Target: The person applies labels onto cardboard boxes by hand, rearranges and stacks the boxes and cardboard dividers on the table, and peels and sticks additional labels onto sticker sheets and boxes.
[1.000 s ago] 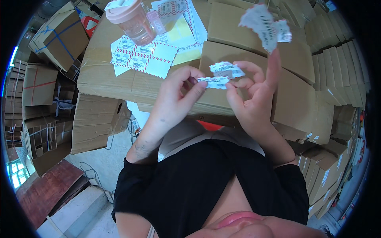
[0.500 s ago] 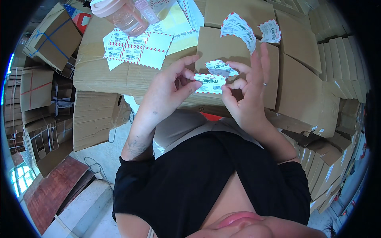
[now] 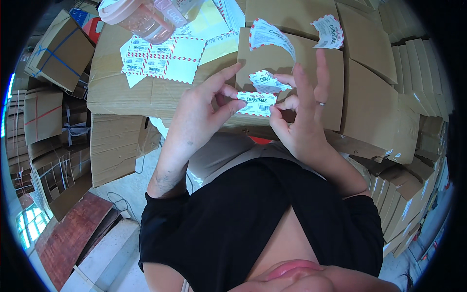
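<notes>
Between my two hands is a small white label (image 3: 257, 104) with a red-and-white striped border, printed text and a barcode. My left hand (image 3: 206, 104) pinches its left end between thumb and fingers. At the right end, my right hand (image 3: 302, 114) pinches with thumb and index finger, its other fingers raised. A second, bent label (image 3: 266, 82) is just behind, touching a fingertip of the right hand. Two more curled labels, a long one (image 3: 272, 39) and a shorter one (image 3: 329, 32), appear to cling to the tips of the raised fingers.
Flat cardboard boxes (image 3: 369, 107) cover the right of the work surface. On the left lie label sheets (image 3: 187, 61) beside a pink-lidded clear cup (image 3: 141, 22). Stacked cartons (image 3: 413, 78) stand at the right, bundled cardboard (image 3: 58, 53) at the left.
The long curled label has shifted left with the raised fingers of my right hand. Both hands still pinch the same label, nearly in place. The view has shifted slightly.
</notes>
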